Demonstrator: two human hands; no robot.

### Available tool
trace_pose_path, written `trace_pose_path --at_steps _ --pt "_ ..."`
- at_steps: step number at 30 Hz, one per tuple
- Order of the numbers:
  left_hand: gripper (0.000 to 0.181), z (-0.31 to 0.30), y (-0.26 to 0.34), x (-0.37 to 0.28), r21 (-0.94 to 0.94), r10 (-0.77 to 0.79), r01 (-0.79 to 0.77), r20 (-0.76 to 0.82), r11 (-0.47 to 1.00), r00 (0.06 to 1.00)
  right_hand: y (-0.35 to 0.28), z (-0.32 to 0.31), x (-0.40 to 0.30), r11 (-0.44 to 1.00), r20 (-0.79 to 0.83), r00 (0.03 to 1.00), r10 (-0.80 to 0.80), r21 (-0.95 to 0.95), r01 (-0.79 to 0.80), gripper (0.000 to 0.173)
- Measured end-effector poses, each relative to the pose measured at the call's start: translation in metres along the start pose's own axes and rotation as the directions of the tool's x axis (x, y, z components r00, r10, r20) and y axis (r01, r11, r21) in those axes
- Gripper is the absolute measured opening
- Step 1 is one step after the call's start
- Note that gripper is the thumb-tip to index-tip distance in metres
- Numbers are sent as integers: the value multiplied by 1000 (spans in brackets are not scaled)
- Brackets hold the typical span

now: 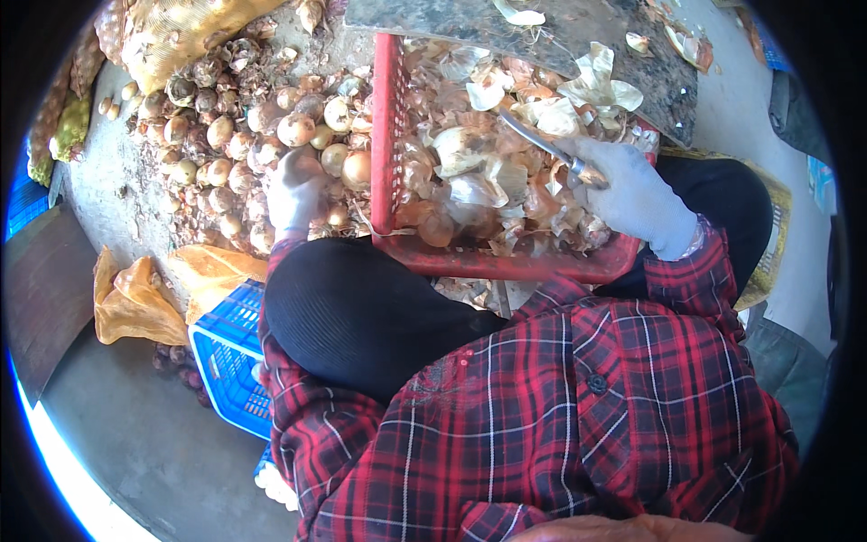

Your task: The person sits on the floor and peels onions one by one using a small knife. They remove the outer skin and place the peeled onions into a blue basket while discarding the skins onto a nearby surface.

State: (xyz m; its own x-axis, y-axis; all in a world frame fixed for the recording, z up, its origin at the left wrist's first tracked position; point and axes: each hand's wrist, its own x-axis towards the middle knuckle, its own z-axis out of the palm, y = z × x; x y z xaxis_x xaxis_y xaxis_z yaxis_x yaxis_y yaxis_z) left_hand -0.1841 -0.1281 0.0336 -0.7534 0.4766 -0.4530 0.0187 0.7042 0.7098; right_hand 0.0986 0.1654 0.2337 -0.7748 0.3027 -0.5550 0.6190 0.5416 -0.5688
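Note:
My right hand (620,179), in a pale work glove, grips the wooden handle of a small curved knife (538,139). The blade points up and left above a red plastic crate (388,122). Loose onion skins (484,166) fill this crate in front of me. To its left, my gloved left hand (292,193) reaches into a spread heap of onions (220,132). Motion blur covers its fingers, and a brownish round shape shows at them; whether they hold an onion is unclear.
A stone-like slab (460,27) with peel scraps overlaps the crate's far side. Full mesh sacks (183,34) stand at the far left. Beside my left leg lie an orange mesh bag (139,305) and a blue plastic crate (234,359). A yellow crate (769,237) is behind my right knee.

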Motion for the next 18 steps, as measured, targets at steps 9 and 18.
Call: trace_pose_path --at_steps 9,18 --pt "72 -90 109 -55 -642 238 -192 -15 742 971 9 21 7 925 -335 916 -218 228 304 36" --pt "80 -34 221 -113 -927 603 -148 98 344 792 13 27 22 798 -493 805 -330 310 516 28"
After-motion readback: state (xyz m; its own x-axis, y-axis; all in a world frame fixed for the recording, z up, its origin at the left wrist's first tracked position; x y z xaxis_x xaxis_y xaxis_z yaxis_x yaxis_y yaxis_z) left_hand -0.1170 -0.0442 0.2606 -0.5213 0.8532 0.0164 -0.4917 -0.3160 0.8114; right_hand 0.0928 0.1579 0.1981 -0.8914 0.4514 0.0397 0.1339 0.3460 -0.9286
